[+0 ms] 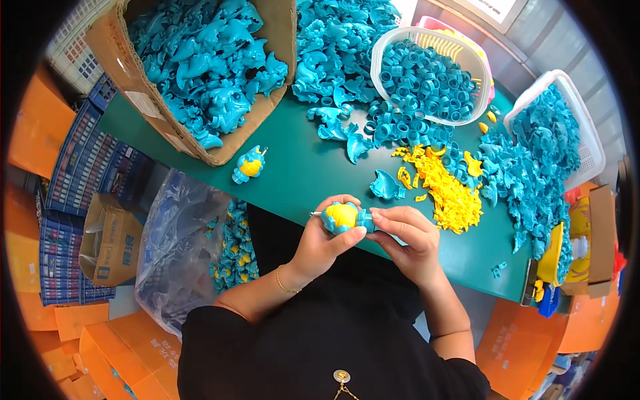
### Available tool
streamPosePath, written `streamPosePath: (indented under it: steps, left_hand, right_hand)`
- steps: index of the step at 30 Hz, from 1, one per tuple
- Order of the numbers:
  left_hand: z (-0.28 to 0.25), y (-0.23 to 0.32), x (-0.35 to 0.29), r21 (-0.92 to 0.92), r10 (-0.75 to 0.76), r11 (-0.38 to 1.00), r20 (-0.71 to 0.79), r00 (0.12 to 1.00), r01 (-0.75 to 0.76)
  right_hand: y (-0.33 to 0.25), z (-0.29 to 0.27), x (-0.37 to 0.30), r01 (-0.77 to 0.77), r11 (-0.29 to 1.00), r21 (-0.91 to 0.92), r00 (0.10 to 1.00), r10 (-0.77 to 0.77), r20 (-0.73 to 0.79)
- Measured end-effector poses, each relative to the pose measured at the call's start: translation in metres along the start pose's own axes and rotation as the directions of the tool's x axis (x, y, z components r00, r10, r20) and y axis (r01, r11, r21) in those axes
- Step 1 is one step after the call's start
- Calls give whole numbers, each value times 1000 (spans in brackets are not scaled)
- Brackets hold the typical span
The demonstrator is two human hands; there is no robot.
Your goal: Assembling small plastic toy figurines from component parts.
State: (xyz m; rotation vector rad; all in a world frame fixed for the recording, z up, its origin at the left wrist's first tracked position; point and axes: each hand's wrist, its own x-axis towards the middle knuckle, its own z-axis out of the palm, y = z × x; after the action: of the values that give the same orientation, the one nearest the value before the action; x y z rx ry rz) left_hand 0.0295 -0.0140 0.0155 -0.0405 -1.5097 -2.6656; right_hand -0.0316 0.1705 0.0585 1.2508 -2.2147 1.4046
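Observation:
A small blue-and-yellow plastic toy [341, 215] lies sideways between my hands at the table's front edge, a thin metal pin sticking out on its left. My left hand [319, 243] is closed around its body, thumb across the front. With thumb and fingertips, my right hand [412, 245] pinches the toy's blue ring-like end; those fingers partly hide it. Just beyond my hands lies a curved blue shell piece [387, 185]. A similar blue-and-yellow toy [249, 165] rests farther left on the green table [293, 177].
A cardboard box [263, 123] of blue parts stands at the back left. A white basket [377, 63] holds blue rings. Yellow pieces [448, 193] are heaped to the right, beside loose blue parts and another white basket [593, 143]. A plastic bag [177, 247] hangs below left.

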Motion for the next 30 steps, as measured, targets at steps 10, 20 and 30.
streamPosePath:
  steps: [10, 20, 30]
  left_hand:
    - [-64, 46, 29, 894, 467, -46, 413, 782, -445]
    - [-159, 93, -13, 970, 300, 119, 167, 939, -211]
    - [-360, -31, -171, 564, -193, 519, -655, 731, 642]
  right_hand:
    - [11, 26, -43, -263, 964, 38, 963, 259, 76]
    - [25, 21, -55, -223, 968, -116, 972, 231, 53]
    - [22, 46, -51, -7, 808, -589, 997, 54, 63]
